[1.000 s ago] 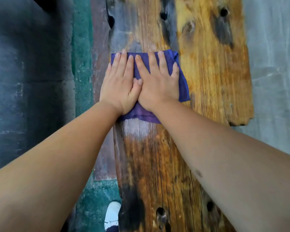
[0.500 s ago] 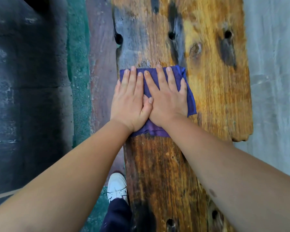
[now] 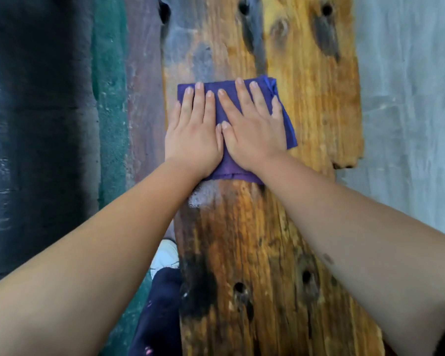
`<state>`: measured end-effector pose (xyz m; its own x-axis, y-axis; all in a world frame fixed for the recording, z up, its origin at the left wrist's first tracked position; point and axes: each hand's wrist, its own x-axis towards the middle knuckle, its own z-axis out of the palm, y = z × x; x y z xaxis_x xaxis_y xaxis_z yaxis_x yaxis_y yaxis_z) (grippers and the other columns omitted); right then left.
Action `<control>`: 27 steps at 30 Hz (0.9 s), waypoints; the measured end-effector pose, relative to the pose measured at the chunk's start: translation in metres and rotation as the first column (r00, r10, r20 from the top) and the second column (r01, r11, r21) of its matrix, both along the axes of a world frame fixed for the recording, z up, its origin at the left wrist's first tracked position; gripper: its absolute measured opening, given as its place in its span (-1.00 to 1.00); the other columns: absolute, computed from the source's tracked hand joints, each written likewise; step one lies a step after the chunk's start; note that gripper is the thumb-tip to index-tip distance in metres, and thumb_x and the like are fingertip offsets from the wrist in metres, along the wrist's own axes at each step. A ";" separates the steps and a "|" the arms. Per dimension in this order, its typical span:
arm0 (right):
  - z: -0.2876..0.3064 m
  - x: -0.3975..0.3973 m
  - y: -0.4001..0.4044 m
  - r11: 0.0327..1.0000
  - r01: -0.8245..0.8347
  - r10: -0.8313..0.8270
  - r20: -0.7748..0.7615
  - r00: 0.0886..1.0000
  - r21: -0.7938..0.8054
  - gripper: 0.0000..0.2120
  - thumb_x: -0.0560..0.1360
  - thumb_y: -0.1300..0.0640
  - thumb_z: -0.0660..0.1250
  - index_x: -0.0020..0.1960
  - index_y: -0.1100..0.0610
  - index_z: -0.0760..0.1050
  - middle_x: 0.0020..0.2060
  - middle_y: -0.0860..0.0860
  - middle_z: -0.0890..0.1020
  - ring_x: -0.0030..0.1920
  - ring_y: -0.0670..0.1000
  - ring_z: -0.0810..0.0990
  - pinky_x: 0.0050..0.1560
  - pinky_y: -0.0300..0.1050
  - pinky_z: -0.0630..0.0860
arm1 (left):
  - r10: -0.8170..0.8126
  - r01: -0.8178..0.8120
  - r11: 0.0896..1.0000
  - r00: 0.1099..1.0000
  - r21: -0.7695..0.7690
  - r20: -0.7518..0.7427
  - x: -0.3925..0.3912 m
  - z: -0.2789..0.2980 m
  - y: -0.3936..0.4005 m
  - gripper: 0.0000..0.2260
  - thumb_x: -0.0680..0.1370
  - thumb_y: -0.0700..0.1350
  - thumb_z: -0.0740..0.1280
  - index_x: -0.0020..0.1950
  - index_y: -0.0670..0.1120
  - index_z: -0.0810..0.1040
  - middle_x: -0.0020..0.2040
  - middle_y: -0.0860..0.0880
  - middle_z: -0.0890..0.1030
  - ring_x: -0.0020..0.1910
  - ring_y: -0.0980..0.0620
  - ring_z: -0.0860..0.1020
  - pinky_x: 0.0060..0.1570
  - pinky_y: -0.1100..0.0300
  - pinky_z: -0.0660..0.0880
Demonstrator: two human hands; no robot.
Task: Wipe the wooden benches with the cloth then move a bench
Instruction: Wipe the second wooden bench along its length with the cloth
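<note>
A long weathered wooden bench [image 3: 311, 104] with knots and dark holes runs away from me up the middle of the view. A folded purple cloth [image 3: 284, 119] lies flat on its left half. My left hand [image 3: 193, 134] presses on the cloth's left part with straight fingers, its outer edge over the bench's left side. My right hand [image 3: 252, 127] lies flat on the cloth beside it, thumbs touching. A pale wet patch [image 3: 203, 197] shows on the wood just behind the cloth.
Grey concrete floor [image 3: 409, 98] lies right of the bench. Left of it are a reddish strip [image 3: 141, 86], green paint [image 3: 108, 98] and a dark wall or step [image 3: 36, 124]. My white shoe [image 3: 165, 253] and dark trouser leg [image 3: 157, 309] stand beside the bench's left edge.
Both hands slid the cloth back towards me along the bench, then pushed it forward again. A pale wet patch now shows behind the cloth. My foot has come into view.
</note>
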<state>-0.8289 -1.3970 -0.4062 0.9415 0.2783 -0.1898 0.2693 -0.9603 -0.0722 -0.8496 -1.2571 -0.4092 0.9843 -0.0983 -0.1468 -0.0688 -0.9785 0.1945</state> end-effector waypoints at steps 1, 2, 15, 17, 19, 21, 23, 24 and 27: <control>0.001 -0.014 -0.009 1.000 -0.005 0.005 -0.006 1.000 0.000 -0.43 0.56 -0.16 -0.07 0.56 -0.12 0.04 0.58 0.02 0.06 0.56 0.10 0.01 0.46 0.28 0.02 | 0.008 -0.008 1.000 1.000 -0.005 -0.001 -0.014 0.001 -0.010 -0.43 0.64 0.05 0.01 0.57 -0.22 0.05 0.59 -0.22 0.03 0.57 -0.15 -0.01 0.52 -0.02 -0.10; 0.002 -0.029 -0.018 1.000 -0.009 0.009 -0.015 1.000 0.002 -0.43 0.56 -0.16 -0.07 0.56 -0.12 0.05 0.58 0.02 0.07 0.56 0.10 0.03 0.46 0.29 0.03 | 0.015 -0.015 1.000 1.000 -0.020 -0.007 -0.028 0.003 -0.022 -0.44 0.64 0.02 0.03 0.56 -0.25 0.06 0.58 -0.25 0.04 0.57 -0.16 0.00 0.52 -0.02 -0.09; 0.005 -0.129 -0.117 0.999 0.038 -0.036 -0.107 0.994 0.022 -0.45 0.59 -0.14 -0.04 0.56 -0.11 0.04 0.58 0.03 0.07 0.56 0.11 0.03 0.47 0.27 0.06 | -0.044 0.026 0.987 0.993 -0.158 -0.106 -0.119 0.009 -0.118 -0.45 0.59 -0.03 0.08 0.55 -0.21 0.16 0.57 -0.23 0.11 0.56 -0.17 0.07 0.49 -0.05 -0.01; 0.003 -0.128 -0.117 0.999 0.042 -0.039 -0.099 0.994 0.033 -0.46 0.60 -0.13 -0.02 0.56 -0.11 0.04 0.58 0.03 0.07 0.56 0.10 0.03 0.48 0.27 0.05 | -0.051 0.036 0.989 0.994 -0.141 -0.100 -0.117 0.009 -0.117 -0.45 0.60 0.00 0.02 0.55 -0.20 0.15 0.57 -0.22 0.10 0.56 -0.16 0.05 0.49 -0.04 -0.02; 0.001 -0.125 -0.116 0.998 0.054 -0.053 -0.074 0.996 0.022 -0.46 0.59 -0.13 -0.02 0.56 -0.11 0.05 0.58 0.04 0.09 0.56 0.12 0.02 0.47 0.29 0.04 | -0.066 0.054 0.990 0.994 -0.127 -0.092 -0.113 0.008 -0.116 -0.45 0.61 0.02 -0.01 0.56 -0.19 0.13 0.58 -0.20 0.08 0.57 -0.14 0.03 0.50 -0.03 -0.05; -0.001 -0.115 -0.115 0.997 0.079 -0.078 -0.063 0.995 0.001 -0.46 0.59 -0.14 -0.04 0.56 -0.11 0.05 0.58 0.04 0.07 0.56 0.16 -0.01 0.46 0.33 0.01 | -0.086 0.076 0.991 0.993 -0.113 -0.081 -0.103 0.006 -0.115 -0.45 0.62 0.02 0.00 0.57 -0.17 0.10 0.59 -0.18 0.06 0.57 -0.12 0.01 0.50 -0.01 -0.08; -0.002 -0.095 -0.115 0.994 0.113 -0.114 -0.059 0.992 -0.007 -0.45 0.59 -0.16 -0.08 0.56 -0.12 0.04 0.58 0.04 0.05 0.56 0.19 -0.05 0.46 0.33 -0.01 | -0.102 0.095 0.990 0.993 -0.108 -0.060 -0.080 0.003 -0.116 -0.45 0.62 0.03 -0.01 0.58 -0.15 0.07 0.59 -0.16 0.03 0.58 -0.10 -0.01 0.51 0.01 -0.10; -0.003 -0.081 -0.114 0.992 0.123 -0.123 -0.058 0.991 -0.007 -0.45 0.58 -0.17 -0.11 0.56 -0.12 0.03 0.58 0.05 0.04 0.56 0.20 -0.06 0.46 0.33 -0.02 | -0.103 0.097 0.990 0.993 -0.107 -0.049 -0.066 0.003 -0.117 -0.45 0.63 0.03 -0.02 0.59 -0.14 0.05 0.60 -0.15 0.02 0.58 -0.09 -0.03 0.51 0.01 -0.11; -0.004 -0.036 -0.119 0.986 0.165 -0.167 -0.038 0.985 -0.033 -0.44 0.57 -0.19 -0.16 0.56 -0.13 0.00 0.59 0.04 0.03 0.56 0.21 -0.05 0.47 0.32 -0.03 | -0.124 0.120 0.988 0.992 -0.096 -0.038 -0.017 0.001 -0.123 -0.45 0.63 0.04 -0.03 0.59 -0.13 0.02 0.60 -0.13 0.00 0.58 -0.07 -0.06 0.52 0.02 -0.12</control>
